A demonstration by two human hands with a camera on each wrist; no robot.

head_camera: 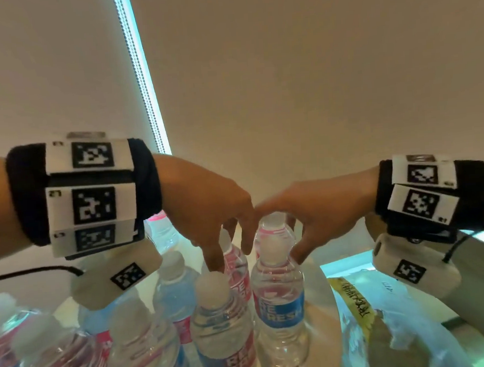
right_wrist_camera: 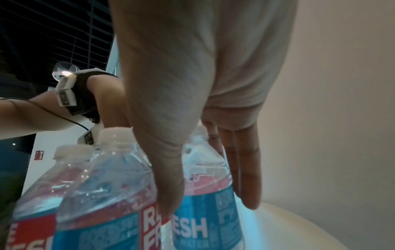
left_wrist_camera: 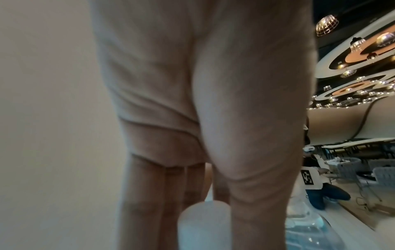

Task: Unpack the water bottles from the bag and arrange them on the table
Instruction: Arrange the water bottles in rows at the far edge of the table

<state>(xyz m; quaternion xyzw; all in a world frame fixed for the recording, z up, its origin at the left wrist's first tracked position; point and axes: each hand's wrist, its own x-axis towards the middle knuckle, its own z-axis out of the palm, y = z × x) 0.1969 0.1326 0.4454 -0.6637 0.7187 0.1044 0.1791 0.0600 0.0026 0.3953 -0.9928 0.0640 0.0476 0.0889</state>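
Several clear water bottles with red and blue labels stand on a round glossy table (head_camera: pixel 324 298). My left hand (head_camera: pixel 229 261) reaches down from the left. Its thumb (left_wrist_camera: pixel 256 194) and fingers (left_wrist_camera: pixel 141 203) pinch the white cap (left_wrist_camera: pixel 203 223) of a front bottle (head_camera: pixel 222 328). My right hand (head_camera: pixel 284 234) comes in from the right and holds the neighbouring bottle (head_camera: pixel 280 304) near its top. There the thumb (right_wrist_camera: pixel 169 186) lies down the front of that bottle (right_wrist_camera: pixel 205 219), with the fingers (right_wrist_camera: pixel 248 177) behind it. Both bottles are upright on the table.
More bottles (head_camera: pixel 142 333) crowd the table's left and back. A clear plastic bag (head_camera: pixel 368 326) with a yellow strip lies just right of the table. A wall rises close behind. Far off, a crouching person (left_wrist_camera: pixel 320 189) and chairs (left_wrist_camera: pixel 350 169) show.
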